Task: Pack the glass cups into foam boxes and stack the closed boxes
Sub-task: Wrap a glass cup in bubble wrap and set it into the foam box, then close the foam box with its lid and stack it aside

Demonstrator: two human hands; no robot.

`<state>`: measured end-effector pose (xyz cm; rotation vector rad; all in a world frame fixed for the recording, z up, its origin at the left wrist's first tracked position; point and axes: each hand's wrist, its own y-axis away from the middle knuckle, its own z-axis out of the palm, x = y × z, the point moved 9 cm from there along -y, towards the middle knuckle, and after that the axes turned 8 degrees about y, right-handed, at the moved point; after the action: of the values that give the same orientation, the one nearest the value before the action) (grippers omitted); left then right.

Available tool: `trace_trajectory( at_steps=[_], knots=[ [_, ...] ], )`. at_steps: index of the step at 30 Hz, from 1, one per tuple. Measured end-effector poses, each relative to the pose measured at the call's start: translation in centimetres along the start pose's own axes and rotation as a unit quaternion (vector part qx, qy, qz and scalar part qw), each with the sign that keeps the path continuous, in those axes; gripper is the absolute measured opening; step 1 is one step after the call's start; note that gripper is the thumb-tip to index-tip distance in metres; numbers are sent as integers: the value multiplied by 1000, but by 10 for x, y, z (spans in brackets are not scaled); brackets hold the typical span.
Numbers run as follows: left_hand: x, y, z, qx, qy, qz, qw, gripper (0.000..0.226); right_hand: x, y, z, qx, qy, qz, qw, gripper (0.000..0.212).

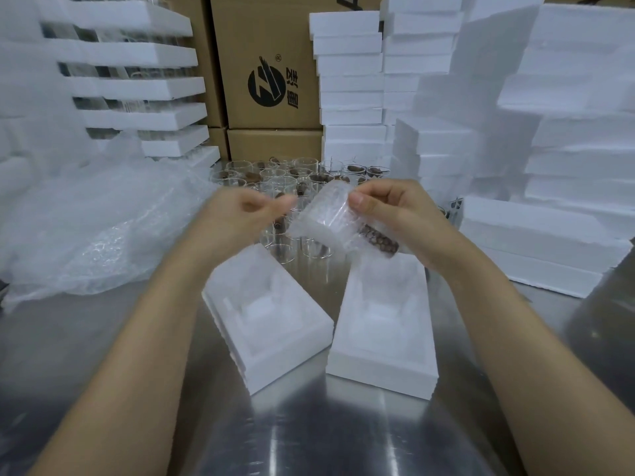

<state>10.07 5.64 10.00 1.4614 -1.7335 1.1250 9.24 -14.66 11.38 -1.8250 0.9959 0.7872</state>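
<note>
My right hand grips a glass cup wrapped in bubble wrap and holds it in the air above the table, thumb on the wrap's upper edge. A brown beaded piece shows through the wrap below that hand. My left hand is just left of the cup with fingers curled; it is blurred, and whether it pinches the wrap is unclear. Two open foam box halves lie below, the left half angled, the right half straighter. Both hollows hold nothing.
Several bare glass cups stand behind my hands on the steel table. A loose pile of bubble wrap lies at the left. Foam box stacks rise at right and back, racks of foam trays at left, cardboard cartons behind.
</note>
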Motion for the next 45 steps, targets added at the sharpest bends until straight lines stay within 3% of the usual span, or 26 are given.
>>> trace_trajectory(
  at_steps=[2, 4, 6, 7, 9, 10, 13, 17, 21, 28, 33, 36, 38, 40, 42, 45],
  knots=[
    [-17, 0, -31, 64, -151, -67, 984, 42, 2, 0, -4, 15, -4, 2, 1000, 18],
    [-35, 5, -36, 3, -267, -169, 949, 44, 5, -1, -4, 17, -2, 8, 1000, 18],
    [-40, 12, -29, -60, -319, -210, 922, 37, 5, 0, -1, 9, 13, 15, 1000, 19],
    [-37, 14, -25, -71, -319, -206, 922, 23, 3, 0, 1, 4, 24, 12, 1000, 19],
    [-35, 13, -20, -72, -300, -189, 932, 27, -4, 1, 7, -4, 54, -3, 999, 17],
    [-33, 13, -18, -73, -295, -184, 935, 18, -8, 2, 9, -5, 70, -10, 998, 17],
    [-40, 13, -11, -92, -288, -200, 932, 34, -22, 4, 15, -14, 142, -36, 989, 17],
    [-40, 11, -1, -98, -296, -190, 931, 34, -47, 11, 28, -27, 311, -122, 942, 15],
    [-38, 8, 7, -107, -307, -170, 930, 40, -45, 9, 41, -24, 381, -178, 907, 19],
    [-38, 8, 15, -102, -116, -191, 970, 33, -30, 10, 68, -92, 387, -229, 888, 16],
    [-38, 9, 23, -85, -83, -199, 973, 69, -13, 7, 85, -163, 397, -207, 879, 17],
    [-37, 0, 16, -40, -167, -149, 974, 75, -3, 2, 88, -188, 384, -171, 888, 18],
    [-28, -7, 13, 7, -212, -81, 974, 66, 3, -1, 90, -199, 376, -142, 894, 20],
    [-17, -10, 15, 23, -181, -11, 983, 53, 7, -2, 81, -192, 333, -99, 918, 24],
    [-8, -12, 22, -17, -133, 42, 990, 50, 3, -4, 57, -137, 272, -64, 950, 33],
    [-2, -6, 36, -112, -84, 56, 989, 66, 5, -6, 4, 2, 228, -23, 973, 26]
  ],
)
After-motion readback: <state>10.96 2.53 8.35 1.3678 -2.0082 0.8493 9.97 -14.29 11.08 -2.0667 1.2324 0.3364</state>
